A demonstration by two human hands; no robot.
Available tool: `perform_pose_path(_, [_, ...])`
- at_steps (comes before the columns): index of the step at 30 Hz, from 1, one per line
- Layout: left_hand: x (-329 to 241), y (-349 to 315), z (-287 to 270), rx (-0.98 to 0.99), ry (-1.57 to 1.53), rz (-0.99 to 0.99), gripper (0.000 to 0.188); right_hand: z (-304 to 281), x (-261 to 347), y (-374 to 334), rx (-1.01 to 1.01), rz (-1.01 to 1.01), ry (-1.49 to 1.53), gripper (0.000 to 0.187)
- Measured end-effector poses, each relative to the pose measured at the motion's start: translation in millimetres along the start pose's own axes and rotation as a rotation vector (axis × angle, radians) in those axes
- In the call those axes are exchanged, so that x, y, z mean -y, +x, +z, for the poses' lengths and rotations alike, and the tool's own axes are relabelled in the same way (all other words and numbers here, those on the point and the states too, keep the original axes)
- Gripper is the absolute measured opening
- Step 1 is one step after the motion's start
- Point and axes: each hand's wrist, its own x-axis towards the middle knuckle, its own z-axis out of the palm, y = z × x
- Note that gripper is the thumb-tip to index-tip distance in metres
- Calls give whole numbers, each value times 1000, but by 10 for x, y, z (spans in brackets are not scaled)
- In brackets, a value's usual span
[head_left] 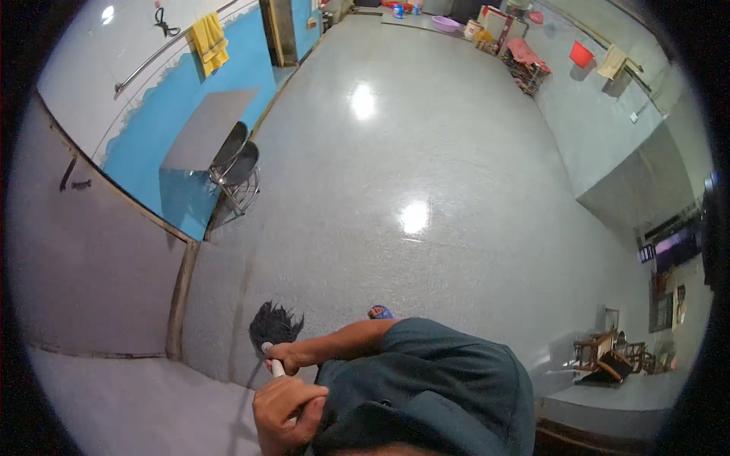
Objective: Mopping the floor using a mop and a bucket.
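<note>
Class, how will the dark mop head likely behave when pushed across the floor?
The mop head will probably flop and splay, since its strands spread raggedly. It may slide easily, as the floor looks glossy. It probably won't roll, given its fringed, irregular outline.

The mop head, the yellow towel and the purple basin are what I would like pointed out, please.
Mop head (274,325): head view, on its dark strands.
Yellow towel (210,45): head view, on the middle of its hanging cloth.
Purple basin (446,28): head view, on its near side.
</note>
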Motion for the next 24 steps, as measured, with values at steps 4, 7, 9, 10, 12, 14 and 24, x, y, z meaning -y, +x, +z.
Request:
perform_pose_path(4, [-27, -173, -248, -65, 1, 218, 10, -533, 253, 560, 292, -266, -282, 19])
perform_pose_path(7, [-88, -95, -426, 116, -300, 376, 18, -839, 419, 819, 195, -202, -196, 16])
perform_pose_path(9, [16, -144, -500, 169, -336, 413, 19, -984, 562, 757, 20, -566, -387, 14])
perform_pose_path(10, [94, -176, -515, 212, -361, 432, 20, -1044, 594, 669, 65, -568, -242, 11])
perform_pose_path(12, [360, -387, -547, 74, -292, 337, 16, -509, 521, 52, -140, -466, 30, 7])
perform_pose_path(14, [725, -589, -522, -40, -236, 234, 15, 244, 406, -929, -351, -476, 6, 13])
perform_pose_path(24, [1263, -766, -468, -459, -419, 4, 15, 2190, 46, -4153, 734, -1618, -1372, 19])
